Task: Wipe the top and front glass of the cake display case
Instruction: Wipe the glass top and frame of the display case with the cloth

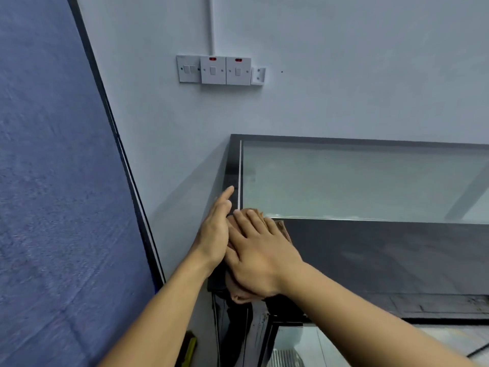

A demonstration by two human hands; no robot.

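The cake display case fills the lower right; its top glass [357, 181] has a black frame and a dark front band [383, 255]. A brown cloth [283, 226] lies on the case's front left corner, mostly hidden under my hands. My right hand [259, 255] lies flat on the cloth with straight fingers pressing it down. My left hand [215, 234] rests beside it at the case's left edge, fingers stretched out and index fingertip touching the black frame. Part of the front glass [299, 343] shows below the corner.
A pale wall stands behind the case with a row of white switches [214, 70] above it. A blue panel with a dark edge [53, 181] runs close along the left. A yellow and black object [189, 350] sits low between the panel and the case.
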